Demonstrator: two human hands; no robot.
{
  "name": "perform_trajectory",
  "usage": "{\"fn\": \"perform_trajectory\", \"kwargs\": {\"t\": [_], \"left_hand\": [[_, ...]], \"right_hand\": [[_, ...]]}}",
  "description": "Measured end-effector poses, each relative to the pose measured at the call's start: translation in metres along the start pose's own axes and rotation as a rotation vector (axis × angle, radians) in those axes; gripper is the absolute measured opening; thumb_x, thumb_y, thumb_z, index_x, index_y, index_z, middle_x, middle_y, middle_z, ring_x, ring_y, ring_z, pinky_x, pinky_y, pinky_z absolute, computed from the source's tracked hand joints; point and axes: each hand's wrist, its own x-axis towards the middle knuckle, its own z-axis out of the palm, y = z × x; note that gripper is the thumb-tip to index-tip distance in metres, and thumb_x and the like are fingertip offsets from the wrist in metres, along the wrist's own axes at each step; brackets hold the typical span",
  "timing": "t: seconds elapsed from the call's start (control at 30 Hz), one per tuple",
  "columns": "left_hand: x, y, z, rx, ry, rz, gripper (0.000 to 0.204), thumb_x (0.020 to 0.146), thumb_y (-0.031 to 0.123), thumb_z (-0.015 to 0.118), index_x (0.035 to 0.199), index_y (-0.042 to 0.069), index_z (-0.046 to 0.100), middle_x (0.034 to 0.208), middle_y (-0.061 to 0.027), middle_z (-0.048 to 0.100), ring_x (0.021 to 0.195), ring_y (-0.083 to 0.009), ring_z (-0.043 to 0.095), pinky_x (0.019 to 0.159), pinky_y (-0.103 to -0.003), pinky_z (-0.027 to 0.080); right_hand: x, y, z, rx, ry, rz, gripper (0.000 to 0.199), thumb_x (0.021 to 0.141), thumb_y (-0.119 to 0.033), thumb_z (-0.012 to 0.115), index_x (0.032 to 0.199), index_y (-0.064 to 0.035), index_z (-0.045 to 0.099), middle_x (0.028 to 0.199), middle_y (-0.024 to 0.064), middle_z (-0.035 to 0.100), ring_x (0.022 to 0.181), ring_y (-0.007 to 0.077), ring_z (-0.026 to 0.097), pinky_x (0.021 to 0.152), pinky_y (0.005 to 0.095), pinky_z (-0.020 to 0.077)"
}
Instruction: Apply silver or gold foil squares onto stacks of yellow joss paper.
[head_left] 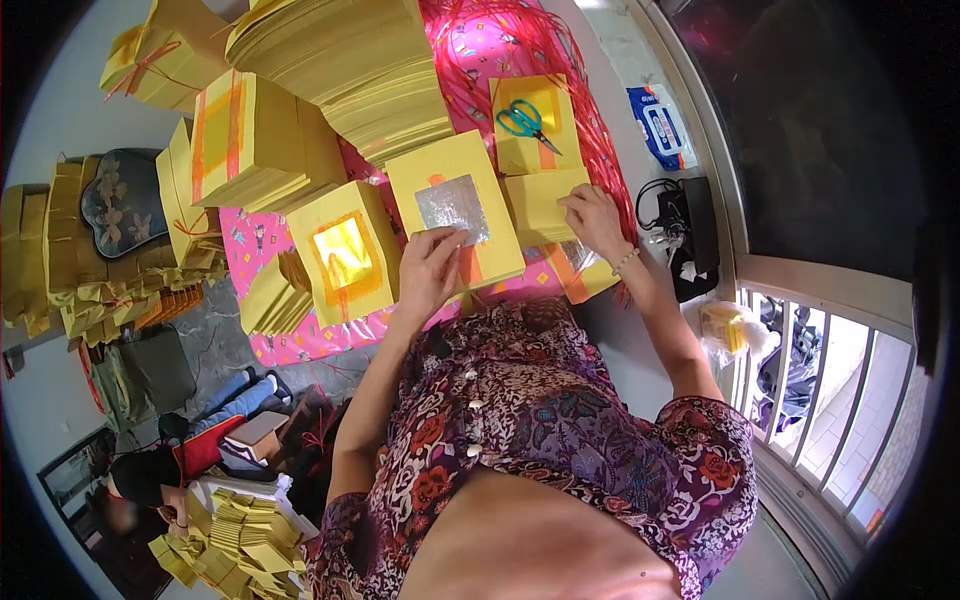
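In front of me lies a stack of yellow joss paper [440, 160] with a silver foil square and orange marks on its top sheet. My left hand [430, 268] rests at the lower edge of that foil, fingers curled and pressed together. What is between its fingertips, if anything, is hidden. Beside the stack, my right hand [598, 222] pinches the right edge of a yellow paper sheet [540, 203]. Below that sheet lies another paper with silver foil and an orange band [575, 268], partly covered by it.
Teal-handled scissors [525, 120] lie on a gold-foiled paper. A gold-foil stack [348, 255] and tall yellow stacks [345, 65] stand to the left on a pink patterned cloth [235, 225]. Red strings [600, 130] hang at the right. Another person [180, 465] works lower left.
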Motion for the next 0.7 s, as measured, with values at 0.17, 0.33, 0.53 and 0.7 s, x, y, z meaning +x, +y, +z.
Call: {"fn": "perform_trajectory", "kwargs": {"t": [0.17,0.33,0.53,0.7], "left_hand": [[-0.006,0.004,-0.005,0.009,-0.017,-0.007,0.032,0.081,-0.001,0.067,0.112,0.008,0.07,0.105,-0.0094,0.064,0.096,-0.0297,0.06,0.084,-0.04,0.05],[-0.008,0.004,-0.009,0.024,-0.026,-0.007,0.032,0.081,-0.001,0.067,0.111,0.008,0.071,0.102,-0.0093,0.064,0.096,-0.0295,0.059,0.084,-0.039,0.05],[-0.013,0.005,-0.017,0.022,-0.069,-0.027,0.029,0.08,0.006,0.071,0.109,0.008,0.07,0.101,-0.01,0.063,0.094,-0.0298,0.058,0.083,-0.04,0.05],[-0.016,0.011,-0.023,0.005,-0.143,0.004,0.035,0.076,0.025,0.08,0.104,0.007,0.068,0.1,-0.0104,0.06,0.095,-0.031,0.056,0.083,-0.042,0.048]], "right_hand": [[0.011,-0.002,-0.012,0.076,0.03,0.018,0.021,0.085,-0.011,0.063,0.104,-0.012,0.072,0.1,0.0049,0.063,0.099,0.0263,0.058,0.085,0.0403,0.0465],[0.019,-0.005,-0.017,0.058,0.072,-0.016,0.02,0.086,-0.01,0.063,0.103,-0.0112,0.072,0.1,0.0047,0.064,0.098,0.026,0.058,0.084,0.0399,0.0464],[0.029,-0.021,-0.034,0.104,0.135,-0.089,0.02,0.085,-0.011,0.067,0.104,-0.0107,0.071,0.1,0.0056,0.064,0.095,0.0265,0.059,0.084,0.0388,0.047],[0.031,-0.08,-0.062,0.318,0.063,-0.157,0.021,0.083,-0.018,0.072,0.102,-0.0092,0.069,0.097,0.007,0.063,0.094,0.0267,0.059,0.085,0.0383,0.0477]]}}
